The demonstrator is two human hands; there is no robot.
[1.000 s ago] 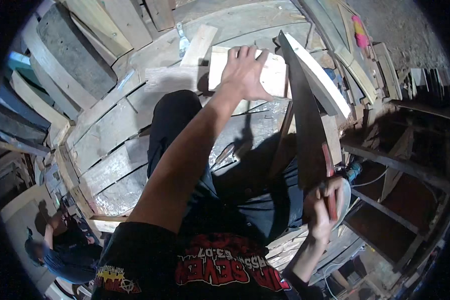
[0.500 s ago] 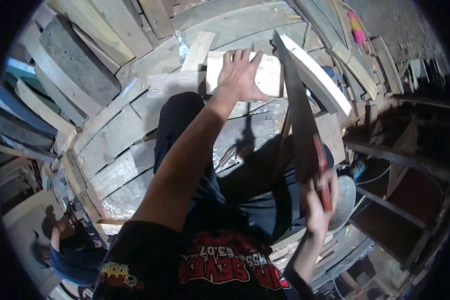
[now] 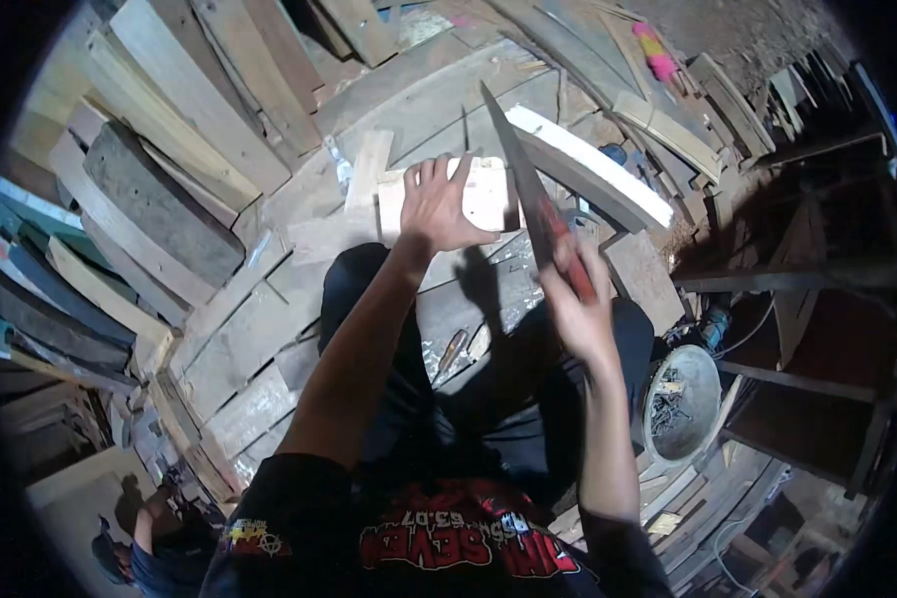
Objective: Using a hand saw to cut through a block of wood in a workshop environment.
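Observation:
My left hand (image 3: 435, 213) lies spread on a pale wooden block (image 3: 486, 193), its fingers reaching the far edge and the thumb by the near edge. Wrapped in my right hand (image 3: 582, 311) is the red handle of a handsaw (image 3: 517, 157). The long dark blade points away from me and crosses the view at the block's right end; whether it touches the wood I cannot tell. Below the block, between my knees, a small tool with a brown handle (image 3: 453, 349) lies on the boards.
A thick curved timber with a white edge (image 3: 593, 164) lies right of the block. A round basin (image 3: 683, 404) holding small metal pieces stands by my right knee. Several planks (image 3: 184, 85) lean at the left. Another person (image 3: 154, 533) sits at the lower left.
My right hand has brought the saw up and leftward, closer to the block's right end. My left hand stays on the block. The whole view has shifted somewhat, uncovering the basin.

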